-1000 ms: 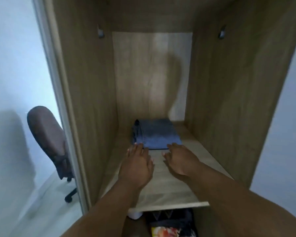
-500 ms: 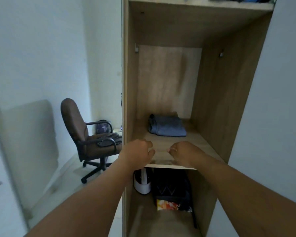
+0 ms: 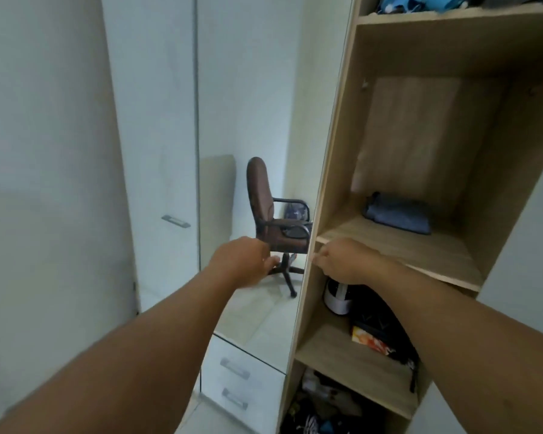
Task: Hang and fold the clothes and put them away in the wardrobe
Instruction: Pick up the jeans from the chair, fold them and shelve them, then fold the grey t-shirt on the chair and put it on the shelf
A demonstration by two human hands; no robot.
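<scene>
Head view: both the left hand (image 3: 243, 264) and right hand (image 3: 342, 261) are hanging loosely curled, holding nothing, before the wardrobe (image 3: 326, 189); folded jeans (image 3: 398, 213) are lying on its shelf (image 3: 420, 252).

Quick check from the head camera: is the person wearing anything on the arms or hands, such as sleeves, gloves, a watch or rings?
Nothing shows. Both forearms are bare as far as the frame reaches, with no sleeve edge in view. The left hand and right hand have no gloves, and no watch, band or ring is visible on the sides that show.

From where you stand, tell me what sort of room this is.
Probably a bedroom or dressing corner at home: an open wooden wardrobe holding folded blue clothes, a mirrored door, and an office chair reflected in it.
</scene>
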